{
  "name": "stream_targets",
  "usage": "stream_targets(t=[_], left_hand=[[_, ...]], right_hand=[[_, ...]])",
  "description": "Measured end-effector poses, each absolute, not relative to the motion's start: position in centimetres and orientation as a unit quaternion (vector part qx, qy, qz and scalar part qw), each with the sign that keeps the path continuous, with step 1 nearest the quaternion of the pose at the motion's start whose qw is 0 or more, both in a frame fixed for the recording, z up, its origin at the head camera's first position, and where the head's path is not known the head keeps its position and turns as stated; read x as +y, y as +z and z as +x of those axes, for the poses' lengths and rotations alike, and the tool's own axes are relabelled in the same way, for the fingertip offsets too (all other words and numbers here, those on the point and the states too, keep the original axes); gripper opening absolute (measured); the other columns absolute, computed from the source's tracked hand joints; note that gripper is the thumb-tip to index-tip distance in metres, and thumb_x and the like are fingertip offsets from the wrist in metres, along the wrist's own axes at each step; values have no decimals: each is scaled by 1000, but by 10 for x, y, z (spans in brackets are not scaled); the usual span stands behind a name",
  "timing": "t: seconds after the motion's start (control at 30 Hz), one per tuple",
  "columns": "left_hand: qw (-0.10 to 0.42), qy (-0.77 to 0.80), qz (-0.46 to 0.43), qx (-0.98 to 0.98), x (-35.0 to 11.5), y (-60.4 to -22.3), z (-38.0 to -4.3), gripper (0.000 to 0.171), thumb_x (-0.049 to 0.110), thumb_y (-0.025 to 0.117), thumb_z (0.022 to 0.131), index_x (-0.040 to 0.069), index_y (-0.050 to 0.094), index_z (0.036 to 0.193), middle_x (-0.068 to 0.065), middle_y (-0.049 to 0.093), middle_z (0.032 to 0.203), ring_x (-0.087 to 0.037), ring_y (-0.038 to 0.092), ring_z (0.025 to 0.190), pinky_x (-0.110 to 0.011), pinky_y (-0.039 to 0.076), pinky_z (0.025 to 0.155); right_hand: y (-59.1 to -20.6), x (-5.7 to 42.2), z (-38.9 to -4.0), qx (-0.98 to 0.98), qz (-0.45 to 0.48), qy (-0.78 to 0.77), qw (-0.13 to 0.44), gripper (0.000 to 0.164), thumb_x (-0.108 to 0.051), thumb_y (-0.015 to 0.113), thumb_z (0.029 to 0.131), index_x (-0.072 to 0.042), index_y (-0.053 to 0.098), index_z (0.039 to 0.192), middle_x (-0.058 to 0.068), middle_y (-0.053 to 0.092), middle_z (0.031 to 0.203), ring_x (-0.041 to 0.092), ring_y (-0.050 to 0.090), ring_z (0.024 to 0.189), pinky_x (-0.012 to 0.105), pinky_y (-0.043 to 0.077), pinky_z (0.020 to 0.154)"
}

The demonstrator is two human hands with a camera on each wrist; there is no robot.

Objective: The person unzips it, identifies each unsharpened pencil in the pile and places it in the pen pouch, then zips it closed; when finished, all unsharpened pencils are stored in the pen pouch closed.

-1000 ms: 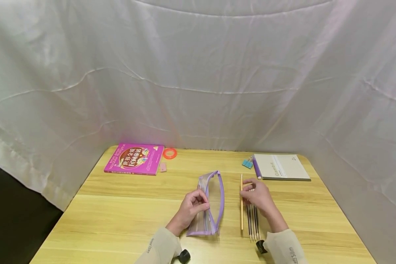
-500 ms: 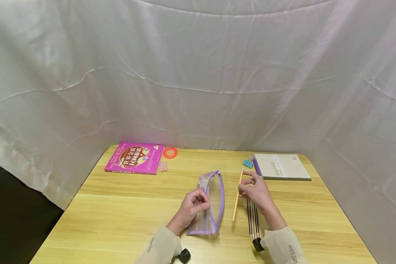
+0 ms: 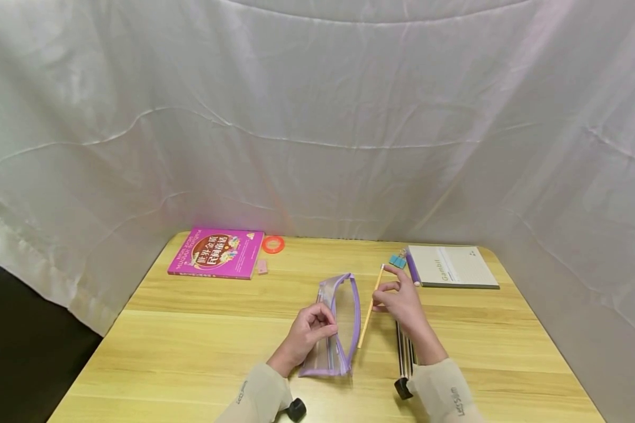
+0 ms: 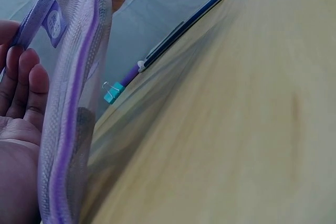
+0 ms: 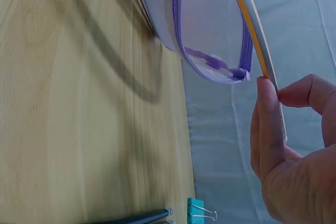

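Note:
My left hand (image 3: 308, 336) pinches the near side of a clear zip pencil pouch (image 3: 357, 314) with purple trim. Its mouth gapes toward the right; the left wrist view shows its purple zip edge (image 4: 71, 124) up close. In my right hand (image 3: 404, 301), thumb and fingers pinch a thin, flat, yellow ruler-like strip (image 3: 369, 320) near its far end. The strip slants, its lower end beside the pouch's right rim; in the right wrist view the strip (image 5: 252, 22) overlaps the pouch mouth. Several dark striped pencils (image 3: 405, 351) lie under my right wrist, partly hidden.
At the back left lie a pink book (image 3: 217, 254), an orange-red tape roll (image 3: 273, 244) and a small pink eraser (image 3: 263, 267). Back right are teal binder clips (image 3: 397, 261), a purple pen-like stick (image 3: 413, 268) and a pale notebook (image 3: 455, 267). Grey cloth (image 3: 317, 147) hangs behind the table.
My right hand has carried the yellow strip leftward from beside the pencils to the pouch's edge, tilting it so the lower end points left. My left hand and the pouch stay put.

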State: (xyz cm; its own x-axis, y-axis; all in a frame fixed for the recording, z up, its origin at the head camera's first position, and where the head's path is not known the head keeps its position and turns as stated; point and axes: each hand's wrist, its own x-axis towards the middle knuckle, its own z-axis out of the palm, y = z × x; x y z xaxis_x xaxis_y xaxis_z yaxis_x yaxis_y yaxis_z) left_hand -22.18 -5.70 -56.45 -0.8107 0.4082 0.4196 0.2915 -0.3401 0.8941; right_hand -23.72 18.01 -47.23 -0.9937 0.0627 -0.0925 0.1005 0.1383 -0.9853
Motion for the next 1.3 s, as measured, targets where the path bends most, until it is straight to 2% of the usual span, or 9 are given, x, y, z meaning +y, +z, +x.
stream_targets(t=[0.3, 0.67, 0.83, 0.97, 1.3], left_hand=[[35, 754, 313, 576, -57, -565, -222, 15, -3, 67, 91, -14, 56, 92, 7, 60, 87, -1, 56, 78, -14, 47, 71], [38, 754, 311, 577, -57, -565, -222, 13, -5, 67, 91, -13, 56, 91, 7, 61, 86, -1, 56, 78, -14, 47, 71], [51, 755, 304, 579, -57, -563, -222, 14, -4, 67, 91, -13, 56, 92, 6, 61, 87, -2, 56, 79, -15, 48, 72], [58, 753, 296, 584, -58, -561, -222, 15, -4, 67, 91, -14, 56, 93, 6, 61, 87, -2, 56, 80, -15, 47, 73], [49, 754, 297, 583, -58, -562, -222, 13, -5, 66, 92, -14, 57, 92, 5, 61, 87, -3, 57, 80, -16, 49, 73]], right_hand=[[-475, 169, -241, 753, 52, -656, 8, 90, 14, 63, 83, -19, 31, 160, 13, 59, 97, 22, 68, 71, 37, 64, 68], [-483, 154, -240, 760, 54, -648, 16, 85, 14, 67, 82, -14, 37, 157, 13, 60, 95, 21, 68, 66, 39, 64, 65], [-490, 145, -237, 769, 55, -636, 27, 84, 12, 69, 83, -15, 39, 156, 14, 60, 97, 20, 68, 64, 38, 64, 63], [-493, 137, -233, 775, 48, -630, 36, 84, 13, 68, 81, -11, 38, 156, 16, 60, 100, 19, 66, 62, 38, 64, 62], [-499, 126, -227, 789, 28, -613, 35, 84, 16, 68, 78, -11, 41, 154, 14, 60, 93, 19, 66, 60, 38, 63, 59]])
